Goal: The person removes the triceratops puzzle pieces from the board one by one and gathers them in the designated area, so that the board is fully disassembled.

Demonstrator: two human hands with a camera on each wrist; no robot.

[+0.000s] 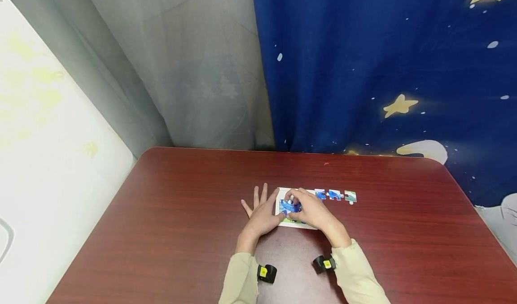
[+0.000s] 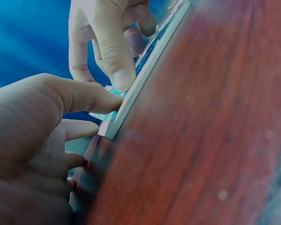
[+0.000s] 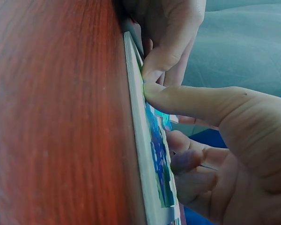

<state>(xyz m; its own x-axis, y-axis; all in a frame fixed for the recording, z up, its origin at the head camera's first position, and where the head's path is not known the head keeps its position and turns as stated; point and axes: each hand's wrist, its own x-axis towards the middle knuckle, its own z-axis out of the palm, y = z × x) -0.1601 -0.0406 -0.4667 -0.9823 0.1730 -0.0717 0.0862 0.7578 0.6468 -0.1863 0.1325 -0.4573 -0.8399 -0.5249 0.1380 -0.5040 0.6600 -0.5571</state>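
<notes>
A small jigsaw puzzle in a white-rimmed tray [image 1: 299, 225] lies on the table, its picture mostly blue with green along the near edge. My left hand [image 1: 262, 216] rests at the tray's left side, fingers spread straight and thumb laid over the near left corner. Over the picture, my right hand [image 1: 315, 210] curves its thumb and index finger around a light blue puzzle piece [image 3: 165, 118], which tilts up out of the tray in the right wrist view. In the left wrist view both thumbs come down side by side at the rim. My fingers partly hide the picture.
Three loose pieces lie in a row at the tray's far right: a blue one [image 1: 320, 194], another blue one [image 1: 335, 195] and a greenish one [image 1: 350, 196]. The reddish-brown table [image 1: 181, 214] meets a grey and blue curtain [image 1: 343, 71] behind.
</notes>
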